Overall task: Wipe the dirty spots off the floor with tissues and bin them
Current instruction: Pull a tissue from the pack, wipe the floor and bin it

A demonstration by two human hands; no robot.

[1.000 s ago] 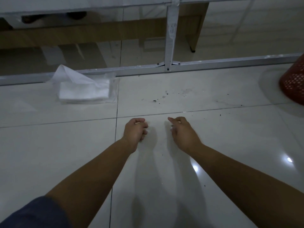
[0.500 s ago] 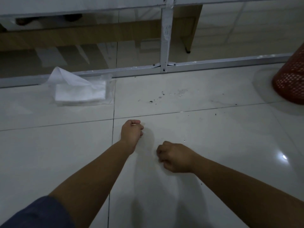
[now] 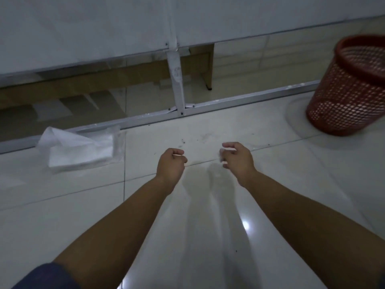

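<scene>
Raised right hand [image 3: 237, 158] forward off glossy white tile floor [image 3: 270, 184], level with left again; small white tissue scrap [image 3: 221, 152] pinched in curled fingers. Left hand [image 3: 170, 163] fisted, holding nothing I can see. Dark specks [image 3: 183, 141] just ahead of knuckles. Plastic-wrapped white tissue pack [image 3: 83, 149] left, against aluminium partition rail [image 3: 239, 101]. Red mesh plastic bin [image 3: 350, 86] far right, open floor between.

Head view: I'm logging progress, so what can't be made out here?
- Right hand: curled fingers hide whether it holds a tissue; only a blurred pale bit shows.
- Red basket: right side cut off by the frame edge; contents unseen.
- Dirty spots: tiny, dim.
</scene>
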